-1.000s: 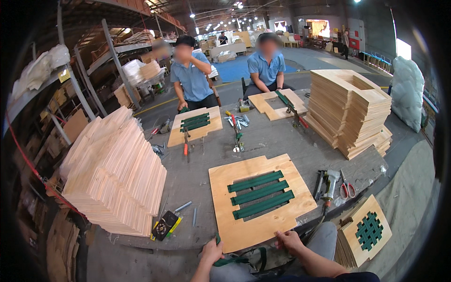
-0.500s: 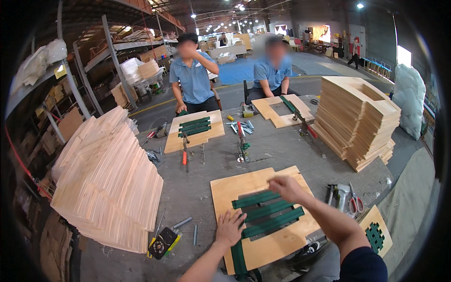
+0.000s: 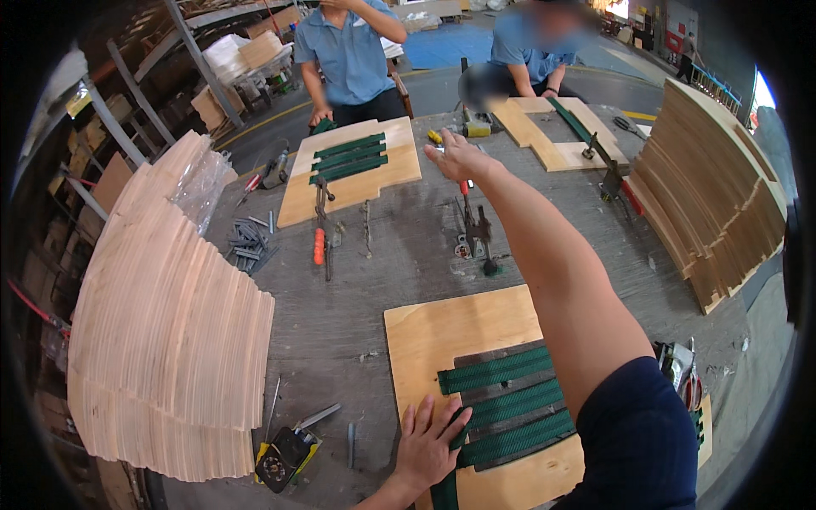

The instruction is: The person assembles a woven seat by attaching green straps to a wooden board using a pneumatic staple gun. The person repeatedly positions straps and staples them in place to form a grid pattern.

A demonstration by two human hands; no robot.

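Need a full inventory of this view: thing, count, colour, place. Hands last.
Table: one, grey, centre
Near panel: one, pale wood, lower centre
Far panels: two, pale wood, table's far side
Panel straps: seven, green; three near, three far left, one far right
Strap at left hand: one, green, lower centre
Wood stacks: two, pale, left and right
Metal strips: many, grey, beside left stack
Black-and-yellow tool: one, lower left
Red-handled tools: at least three, far half
Shelving: uncounted, grey, upper left
Co-workers: two, blue-shirted, far side
Left hand: one, bare, on near panel
Right hand: one, bare, over far half
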